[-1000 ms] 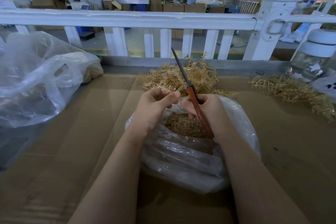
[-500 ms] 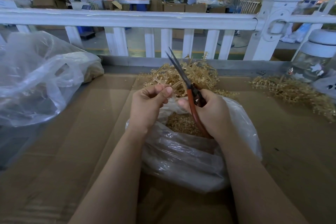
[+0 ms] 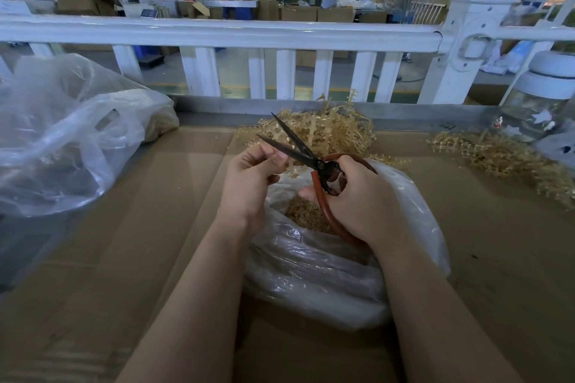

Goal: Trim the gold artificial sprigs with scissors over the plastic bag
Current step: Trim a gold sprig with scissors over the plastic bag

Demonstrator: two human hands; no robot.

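Scissors (image 3: 298,149) w/ orange handles sit in the right hand (image 3: 357,199), fingers curled through and around the loops, blades spread apart in a V and pointing up-left. The left hand (image 3: 252,177) pinches a small gold sprig (image 3: 291,169) between thumb and curled fingers, just beside the lower blade, so the piece comes between the blades for a cut. Both hands work directly above the open mouth of the plastic bag (image 3: 413,214); I judge this is so that cut bits drop inside, and gold trimmings (image 3: 303,214) already lie in there. Bag rests on the desk (image 3: 155,227), covered w/ cardboard, close to the body, so the arms can stay low.

Untrimmed gold sprigs wait in a pile (image 3: 336,130) behind the hands, near enough to reach w/o moving, and another pile (image 3: 504,158) lies at the far right. A bigger clear bag (image 3: 62,140) stands at left, well apart. White railing (image 3: 217,34) closes the desk's back edge.
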